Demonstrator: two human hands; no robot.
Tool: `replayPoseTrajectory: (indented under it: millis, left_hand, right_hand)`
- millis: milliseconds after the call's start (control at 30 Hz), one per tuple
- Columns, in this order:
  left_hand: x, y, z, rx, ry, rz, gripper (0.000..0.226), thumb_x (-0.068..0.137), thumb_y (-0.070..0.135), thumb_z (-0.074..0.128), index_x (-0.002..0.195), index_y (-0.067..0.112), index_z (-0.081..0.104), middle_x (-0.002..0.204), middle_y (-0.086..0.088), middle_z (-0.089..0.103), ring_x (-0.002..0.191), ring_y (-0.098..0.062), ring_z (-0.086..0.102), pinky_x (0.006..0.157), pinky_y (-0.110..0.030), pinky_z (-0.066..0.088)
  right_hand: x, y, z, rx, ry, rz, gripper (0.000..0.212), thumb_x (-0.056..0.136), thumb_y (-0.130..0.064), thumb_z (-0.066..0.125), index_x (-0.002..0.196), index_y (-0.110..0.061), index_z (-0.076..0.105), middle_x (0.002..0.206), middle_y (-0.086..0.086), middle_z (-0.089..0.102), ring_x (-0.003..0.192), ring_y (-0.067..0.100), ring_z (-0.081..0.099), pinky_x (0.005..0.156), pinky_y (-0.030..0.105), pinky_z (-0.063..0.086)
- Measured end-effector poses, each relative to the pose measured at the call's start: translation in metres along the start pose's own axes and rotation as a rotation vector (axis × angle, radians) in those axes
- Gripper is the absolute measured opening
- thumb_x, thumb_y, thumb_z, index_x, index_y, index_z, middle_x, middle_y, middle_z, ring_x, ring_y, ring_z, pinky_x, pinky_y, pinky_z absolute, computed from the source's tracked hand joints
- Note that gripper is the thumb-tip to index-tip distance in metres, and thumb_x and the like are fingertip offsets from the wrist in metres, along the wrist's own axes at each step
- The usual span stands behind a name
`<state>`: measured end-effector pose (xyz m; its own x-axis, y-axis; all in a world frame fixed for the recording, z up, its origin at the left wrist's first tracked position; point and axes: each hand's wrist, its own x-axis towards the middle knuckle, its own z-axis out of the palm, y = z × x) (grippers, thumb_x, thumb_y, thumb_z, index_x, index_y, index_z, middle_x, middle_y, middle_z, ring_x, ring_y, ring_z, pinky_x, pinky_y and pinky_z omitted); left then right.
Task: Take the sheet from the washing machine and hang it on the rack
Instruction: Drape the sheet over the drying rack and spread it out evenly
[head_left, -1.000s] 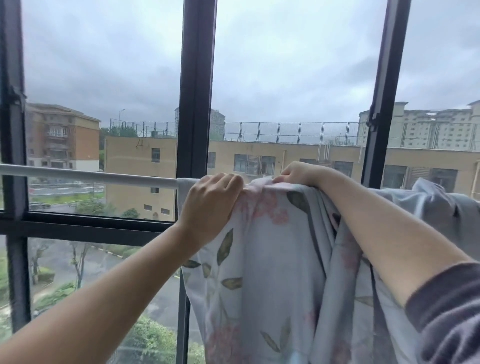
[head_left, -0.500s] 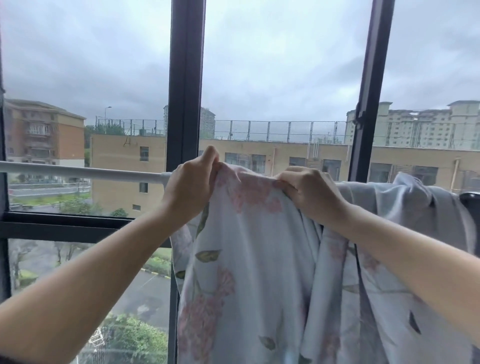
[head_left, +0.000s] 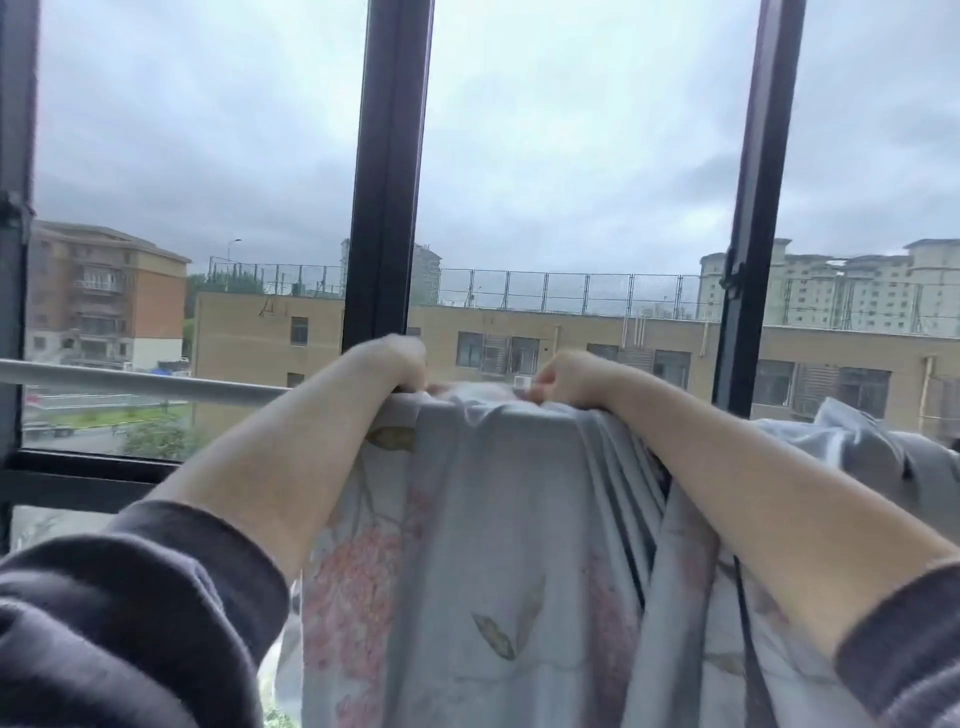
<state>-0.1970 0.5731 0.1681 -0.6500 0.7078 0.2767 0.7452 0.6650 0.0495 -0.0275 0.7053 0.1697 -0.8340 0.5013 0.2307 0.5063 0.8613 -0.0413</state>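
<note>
Overcast sky and apartment blocks (head_left: 857, 291) fill the window behind dark frame bars (head_left: 387, 208). White rack rail (head_left: 145, 382) runs level across the glass. Floral sheet (head_left: 498, 519) is draped over the rail and hangs down toward me, bunched in folds on the right. My left hand (head_left: 395, 361) curls over the sheet's top edge at the rail, gripping fabric. My right hand (head_left: 569, 376), close beside it, is closed on a fold of sheet. Dark sleeves (head_left: 130, 623) show at both lower corners.
</note>
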Motion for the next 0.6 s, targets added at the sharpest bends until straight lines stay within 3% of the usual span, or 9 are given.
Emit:
replayPoseTrajectory:
  millis: [67,100,133,200,233,300,400,467,600]
  left_hand:
    - [0.0,-0.002,0.015,0.095,-0.349,-0.045,0.033,0.094,0.023,0.05,0.121,0.006,0.06,0.123,-0.009,0.059,0.096,-0.024,0.056,0.089,-0.033,0.047]
    - [0.0,-0.002,0.014,0.07,-0.353,-0.038,0.036,0.094,0.025,0.05,0.123,0.005,0.059,0.126,-0.009,0.059,0.099,-0.025,0.057,0.091,-0.034,0.047]
    - [-0.002,0.001,0.011,0.03,-0.262,-0.004,0.036,0.093,0.027,0.051,0.12,0.006,0.06,0.123,-0.009,0.06,0.101,-0.026,0.059,0.09,-0.035,0.049]
    - [-0.017,0.006,0.005,-0.075,0.181,0.035,0.027,0.092,0.029,0.051,0.11,0.011,0.061,0.107,-0.009,0.065,0.096,-0.028,0.061,0.081,-0.036,0.05]
    - [-0.029,0.009,0.003,-0.116,0.404,0.065,0.021,0.092,0.027,0.05,0.104,0.013,0.061,0.098,-0.008,0.065,0.09,-0.029,0.062,0.077,-0.035,0.05]
    - [-0.061,0.007,0.011,-0.187,0.66,0.163,0.015,0.092,0.026,0.05,0.093,0.014,0.061,0.082,-0.006,0.065,0.076,-0.028,0.061,0.067,-0.032,0.047]
    - [-0.103,-0.006,0.036,-0.211,0.787,0.241,0.025,0.094,0.03,0.046,0.072,0.018,0.051,0.064,0.005,0.053,0.062,-0.022,0.05,0.058,-0.028,0.034]
    - [-0.119,-0.015,0.053,-0.18,0.814,0.307,0.032,0.096,0.034,0.037,0.069,0.018,0.047,0.062,0.006,0.053,0.061,-0.022,0.051,0.059,-0.029,0.032]
    - [-0.129,-0.023,0.06,-0.122,0.779,0.284,0.033,0.095,0.039,0.032,0.092,0.019,0.058,0.089,0.002,0.064,0.087,-0.021,0.059,0.091,-0.04,0.038]
  right_hand:
    - [-0.004,-0.003,0.01,-0.089,-0.326,0.066,0.035,0.101,-0.012,0.04,0.131,0.002,0.051,0.138,0.016,0.05,0.113,0.019,0.05,0.082,0.026,0.039]
    - [-0.005,-0.005,0.009,-0.111,-0.37,0.067,0.036,0.101,-0.009,0.039,0.134,0.002,0.047,0.142,0.014,0.046,0.114,0.016,0.047,0.08,0.025,0.038]
    - [-0.005,-0.003,0.008,-0.095,-0.346,0.048,0.033,0.099,-0.011,0.043,0.129,0.0,0.053,0.137,0.012,0.051,0.108,0.013,0.047,0.075,0.024,0.039]
    - [-0.002,0.005,0.008,-0.001,-0.223,-0.002,0.022,0.095,-0.021,0.051,0.095,-0.009,0.07,0.103,0.002,0.066,0.094,0.012,0.049,0.074,0.021,0.04]
    - [-0.001,0.01,0.008,0.041,-0.155,-0.019,0.025,0.093,-0.026,0.053,0.077,-0.015,0.069,0.085,-0.005,0.065,0.086,0.011,0.052,0.076,0.022,0.04]
    - [-0.003,0.017,0.009,0.152,-0.009,-0.066,0.03,0.09,-0.028,0.057,0.063,-0.018,0.067,0.067,-0.013,0.062,0.073,0.009,0.055,0.075,0.026,0.044]
    - [-0.016,0.016,0.006,0.359,0.247,-0.174,0.029,0.092,-0.023,0.056,0.066,-0.017,0.068,0.068,-0.005,0.069,0.066,0.016,0.064,0.066,0.027,0.053]
    - [-0.027,0.007,0.002,0.357,0.391,-0.249,0.029,0.095,-0.021,0.053,0.069,-0.014,0.065,0.066,-0.003,0.068,0.061,0.018,0.066,0.063,0.03,0.055]
    - [-0.062,-0.013,0.003,0.291,0.509,-0.334,0.027,0.095,-0.028,0.051,0.071,-0.025,0.062,0.067,-0.008,0.066,0.065,0.019,0.067,0.067,0.037,0.056]
